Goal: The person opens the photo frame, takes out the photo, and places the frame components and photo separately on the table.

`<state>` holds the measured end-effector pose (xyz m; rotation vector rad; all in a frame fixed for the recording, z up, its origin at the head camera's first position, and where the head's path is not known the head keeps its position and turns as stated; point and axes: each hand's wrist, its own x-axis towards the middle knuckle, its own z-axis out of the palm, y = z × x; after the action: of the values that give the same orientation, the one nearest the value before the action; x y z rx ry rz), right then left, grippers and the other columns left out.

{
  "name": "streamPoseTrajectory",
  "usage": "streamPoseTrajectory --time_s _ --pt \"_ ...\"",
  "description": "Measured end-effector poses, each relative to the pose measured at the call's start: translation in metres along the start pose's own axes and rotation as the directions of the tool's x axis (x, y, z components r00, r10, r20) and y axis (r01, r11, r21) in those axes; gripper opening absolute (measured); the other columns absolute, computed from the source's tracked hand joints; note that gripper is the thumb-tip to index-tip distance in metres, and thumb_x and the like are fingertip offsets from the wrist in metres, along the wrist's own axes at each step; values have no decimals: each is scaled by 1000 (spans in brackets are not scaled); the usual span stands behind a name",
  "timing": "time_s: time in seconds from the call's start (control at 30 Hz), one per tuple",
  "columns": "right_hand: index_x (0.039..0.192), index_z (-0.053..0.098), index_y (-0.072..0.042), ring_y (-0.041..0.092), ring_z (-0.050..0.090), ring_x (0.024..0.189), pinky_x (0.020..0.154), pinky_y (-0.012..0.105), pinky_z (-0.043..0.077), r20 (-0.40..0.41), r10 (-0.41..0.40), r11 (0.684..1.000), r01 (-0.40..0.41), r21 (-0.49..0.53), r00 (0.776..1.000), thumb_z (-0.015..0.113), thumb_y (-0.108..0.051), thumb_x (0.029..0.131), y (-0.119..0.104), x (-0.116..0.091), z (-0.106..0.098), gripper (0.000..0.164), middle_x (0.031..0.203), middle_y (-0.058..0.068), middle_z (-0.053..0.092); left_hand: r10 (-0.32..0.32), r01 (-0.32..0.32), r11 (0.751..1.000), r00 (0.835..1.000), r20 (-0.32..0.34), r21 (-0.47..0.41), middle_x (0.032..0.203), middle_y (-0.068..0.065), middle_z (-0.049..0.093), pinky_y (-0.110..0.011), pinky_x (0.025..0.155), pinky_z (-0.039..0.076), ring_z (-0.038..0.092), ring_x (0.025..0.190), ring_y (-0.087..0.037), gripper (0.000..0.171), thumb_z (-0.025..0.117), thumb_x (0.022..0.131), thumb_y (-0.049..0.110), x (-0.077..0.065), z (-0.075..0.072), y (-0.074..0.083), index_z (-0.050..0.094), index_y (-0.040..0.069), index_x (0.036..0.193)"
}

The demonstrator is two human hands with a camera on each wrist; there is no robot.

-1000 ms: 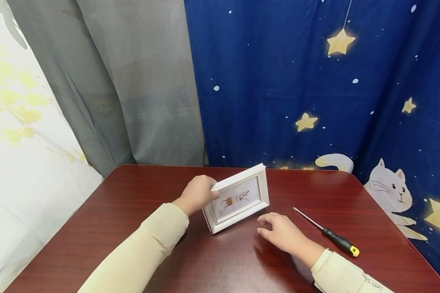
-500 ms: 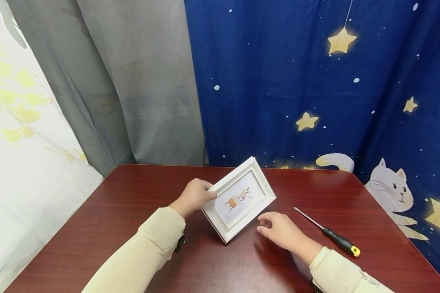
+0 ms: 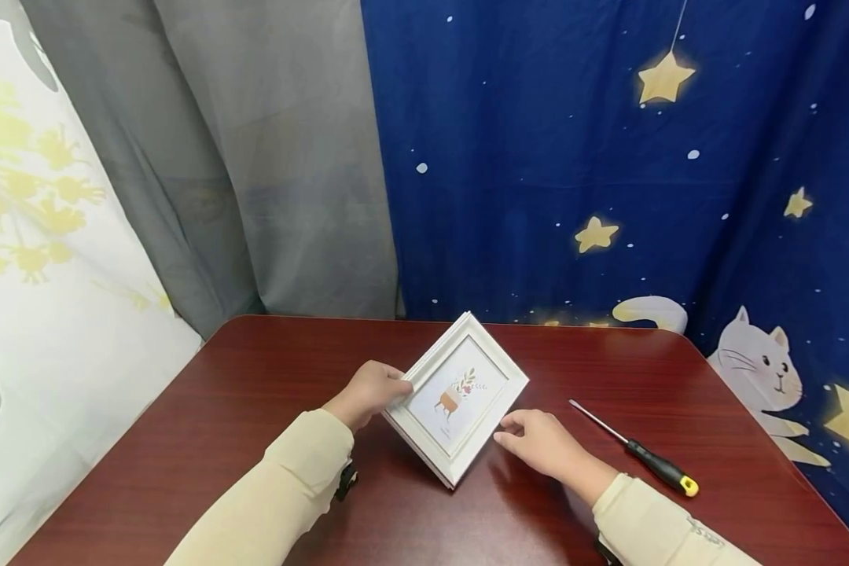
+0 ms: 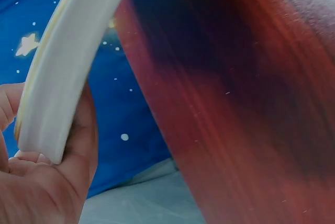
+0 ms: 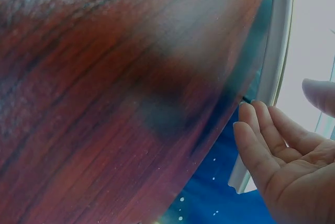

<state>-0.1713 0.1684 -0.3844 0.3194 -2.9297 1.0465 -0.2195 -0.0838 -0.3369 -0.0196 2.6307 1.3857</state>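
A white picture frame [image 3: 424, 448] with a drawing of a brown animal and flowers is held up over the table, tilted onto one corner, its front facing the head camera. My left hand [image 3: 371, 391] grips its left edge, thumb on the front and fingers behind; in the left wrist view the frame's side [image 4: 68, 67] lies between them. My right hand [image 3: 541, 444] is at the frame's lower right edge, fingers loosely bent and thumb apart. The right wrist view shows those fingertips [image 5: 246, 111] right by the frame's side [image 5: 278, 41].
A screwdriver [image 3: 658, 464] with a black and yellow handle lies on the dark red table [image 3: 311, 346], right of my right hand. Behind the table hang a grey curtain [image 3: 311, 157] and a blue curtain [image 3: 509, 157] with stars and a cat.
The picture frame has turned clockwise in my left hand's grip and now faces the head camera more fully. My left hand has lowered slightly; the right hand has barely moved.
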Motion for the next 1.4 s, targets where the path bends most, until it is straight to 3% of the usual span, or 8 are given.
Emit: streamPoseTrajectory --time_s 0.23,0.8,1.4 --pt "95 71 -1 18 65 80 76 38 51 -4 -20 1000 20 -22 1000 73 -15 82 0 2 1 19 84 2 70 -34 34 999 999 7 -25 90 -11 69 -28 65 53 62 71 -14 22 63 82 6 0 2 -8 71 -6 99" --pt "93 72 -3 15 62 78 74 37 51 20 -17 998 18 -61 1000 73 -15 82 4 5 5 16 84 1 69 -108 109 993 994 27 -38 98 -11 67 -31 74 51 61 78 -16 26 65 82 12 -2 2 -22 70 -4 103" --pt "93 71 -3 18 64 82 76 39 51 45 -5 995 9 -95 999 74 -16 82 3 3 12 18 86 3 70 -122 123 990 992 26 -74 88 -11 65 -26 65 48 59 71 -15 28 65 79 11 -4 4 -35 69 -7 99"
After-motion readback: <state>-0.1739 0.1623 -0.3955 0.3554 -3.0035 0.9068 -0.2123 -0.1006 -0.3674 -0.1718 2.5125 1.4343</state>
